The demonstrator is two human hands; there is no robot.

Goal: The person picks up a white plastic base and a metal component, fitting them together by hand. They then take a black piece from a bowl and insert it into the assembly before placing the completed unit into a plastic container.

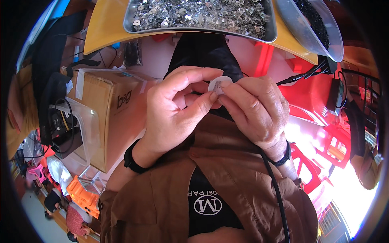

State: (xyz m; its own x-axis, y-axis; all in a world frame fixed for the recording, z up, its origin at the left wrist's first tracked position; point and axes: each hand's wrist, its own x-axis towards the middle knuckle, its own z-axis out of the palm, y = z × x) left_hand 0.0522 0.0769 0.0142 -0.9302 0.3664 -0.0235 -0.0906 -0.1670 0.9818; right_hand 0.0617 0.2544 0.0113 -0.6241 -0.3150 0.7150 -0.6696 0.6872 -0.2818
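Observation:
Between the fingertips of both hands is a small round white disc (219, 84) with dark marks on its face. My left hand (178, 103) pinches its left edge between thumb and forefinger, the other fingers curled behind. On the opposite edge, my right hand (257, 107) grips it with thumb and fingers. The hands are raised in front of my body, over my dark-trousered lap. Just beyond them a metal tray (129, 28) full of small shiny metal parts rests on a yellow tabletop (101, 30).
A clear plastic bowl (335, 42) of small black pieces sits at the far right. On the left stand a cardboard box (121, 117) and a clear plastic bin (91, 129). Red plastic stools (308, 97) are at the right. A black cable (275, 190) runs down my front. Other people sit at lower left.

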